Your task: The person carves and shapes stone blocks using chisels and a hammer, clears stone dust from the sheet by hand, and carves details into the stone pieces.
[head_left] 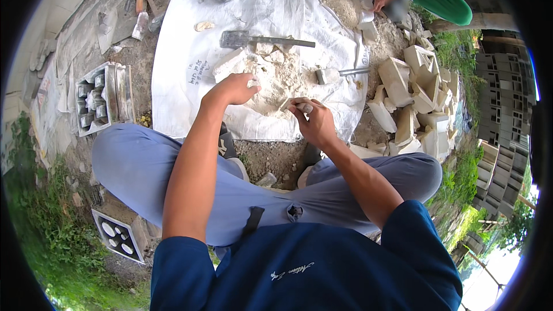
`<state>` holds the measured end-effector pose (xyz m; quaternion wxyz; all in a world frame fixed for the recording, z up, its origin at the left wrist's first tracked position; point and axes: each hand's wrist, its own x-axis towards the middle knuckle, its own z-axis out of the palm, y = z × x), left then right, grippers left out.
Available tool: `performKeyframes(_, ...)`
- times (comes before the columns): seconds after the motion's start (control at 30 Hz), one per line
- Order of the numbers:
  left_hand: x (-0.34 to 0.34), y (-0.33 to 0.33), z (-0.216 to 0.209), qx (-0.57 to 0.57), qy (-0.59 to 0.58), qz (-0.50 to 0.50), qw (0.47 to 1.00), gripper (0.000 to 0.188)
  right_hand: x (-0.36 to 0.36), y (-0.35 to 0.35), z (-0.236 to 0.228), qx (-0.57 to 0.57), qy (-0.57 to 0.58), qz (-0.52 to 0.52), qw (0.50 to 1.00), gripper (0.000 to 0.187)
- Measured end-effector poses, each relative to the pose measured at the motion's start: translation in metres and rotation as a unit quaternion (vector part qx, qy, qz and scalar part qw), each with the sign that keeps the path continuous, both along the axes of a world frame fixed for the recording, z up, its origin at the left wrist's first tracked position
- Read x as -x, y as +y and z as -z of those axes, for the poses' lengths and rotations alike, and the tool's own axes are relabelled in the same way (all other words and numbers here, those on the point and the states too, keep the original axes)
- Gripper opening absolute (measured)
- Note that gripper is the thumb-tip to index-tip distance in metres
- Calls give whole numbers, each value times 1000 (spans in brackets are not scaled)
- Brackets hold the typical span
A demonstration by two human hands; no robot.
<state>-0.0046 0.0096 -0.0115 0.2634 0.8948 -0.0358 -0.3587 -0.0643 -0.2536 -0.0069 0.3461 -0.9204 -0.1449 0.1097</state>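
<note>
Dark handwriting marks the white sheet [180, 89]; white lettering crosses the blue shirt [247, 282]. Left, an open box [110, 98] holds grey blocks [100, 79]. Left hand [235, 88] and right hand [314, 121] are apart, fingers curled over the near side of the pale rubble [279, 80], centred on the sheet; I cannot tell their grip.

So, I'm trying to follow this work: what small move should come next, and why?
Perhaps firm the grip of the left hand on the pale chunk and draw it clear of the crumbled rubble: its fingertips seem to touch that chunk, while the right hand looks busy, curled around a small greyish object too hidden to identify.
</note>
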Motion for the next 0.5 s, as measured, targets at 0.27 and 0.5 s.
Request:
performKeyframes(0.27,0,1,3,-2,5,-3,1000,60,2,-1,-3,-10,-12,2,1000,19)
performKeyframes(0.5,-2,-7,-2,0,-16,-2,1000,59,4,-2,-5,-46,-64,-7,997,12)
